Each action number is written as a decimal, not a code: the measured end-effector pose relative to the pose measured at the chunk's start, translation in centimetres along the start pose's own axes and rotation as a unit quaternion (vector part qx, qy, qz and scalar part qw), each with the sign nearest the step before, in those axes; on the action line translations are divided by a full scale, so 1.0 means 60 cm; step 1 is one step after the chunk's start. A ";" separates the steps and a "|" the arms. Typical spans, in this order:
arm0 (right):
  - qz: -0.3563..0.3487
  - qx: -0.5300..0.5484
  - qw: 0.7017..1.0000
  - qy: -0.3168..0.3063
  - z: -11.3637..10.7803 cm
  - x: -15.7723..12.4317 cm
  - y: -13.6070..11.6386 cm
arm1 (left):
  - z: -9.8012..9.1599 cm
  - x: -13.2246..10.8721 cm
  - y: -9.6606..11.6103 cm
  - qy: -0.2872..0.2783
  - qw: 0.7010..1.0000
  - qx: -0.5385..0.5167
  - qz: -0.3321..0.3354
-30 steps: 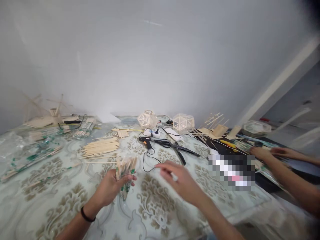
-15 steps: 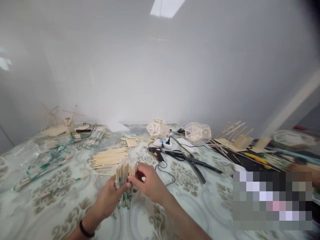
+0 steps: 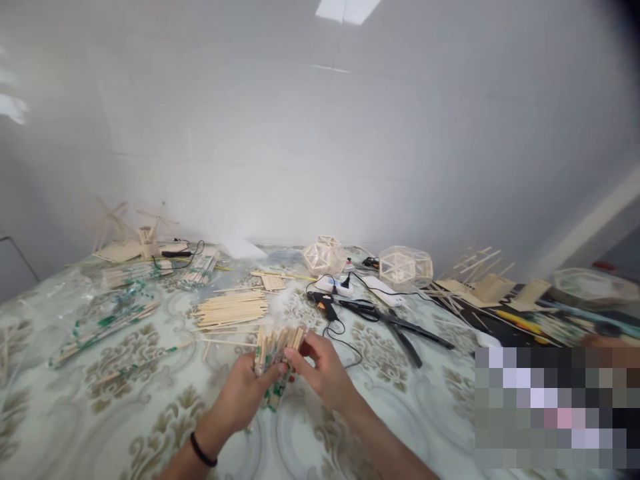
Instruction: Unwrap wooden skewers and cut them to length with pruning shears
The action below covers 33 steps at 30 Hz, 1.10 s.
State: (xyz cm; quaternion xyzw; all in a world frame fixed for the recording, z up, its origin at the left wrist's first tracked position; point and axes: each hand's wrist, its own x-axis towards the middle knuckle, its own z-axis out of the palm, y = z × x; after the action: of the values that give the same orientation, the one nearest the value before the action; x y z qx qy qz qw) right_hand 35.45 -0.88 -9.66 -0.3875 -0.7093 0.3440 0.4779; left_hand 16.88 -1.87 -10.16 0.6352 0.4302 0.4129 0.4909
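A bundle of wrapped chopsticks (image 3: 273,357), in clear sleeves with green print, is held up above the table's front part. My left hand (image 3: 245,393) is closed around its left side, thumb across the front. At the bundle's upper right, my right hand (image 3: 323,367) pinches the end of one or more sticks between thumb and fingers; how many I cannot tell. Just beyond the bundle lies a pile of bare wooden sticks (image 3: 233,310), side by side. Wrapped chopsticks (image 3: 107,333) and torn clear wrappers are scattered to the left.
A glue gun (image 3: 323,303) with a cord, a white power strip (image 3: 334,285) and black scissor-like tools (image 3: 400,327) lie right of centre. Stick-built polyhedron frames (image 3: 405,265) stand behind. A stick model (image 3: 145,243) is back left. Another person's hand (image 3: 607,347) shows at the far right.
The view has swung slightly left, so everything sits further right in the picture. Both hands still hold the bundle; the right hand's pinch stays at its upper right.
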 end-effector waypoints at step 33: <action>-0.072 0.008 0.997 -0.016 -0.017 -0.012 -0.048 | 0.003 -0.014 -0.014 0.018 0.999 0.030 -0.010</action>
State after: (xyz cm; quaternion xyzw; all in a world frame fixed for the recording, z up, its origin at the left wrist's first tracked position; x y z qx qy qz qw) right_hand 35.93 -2.71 -7.19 -0.3260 -0.7399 0.3204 0.4936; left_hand 16.66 -2.61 -11.10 0.6379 0.4574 0.4065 0.4676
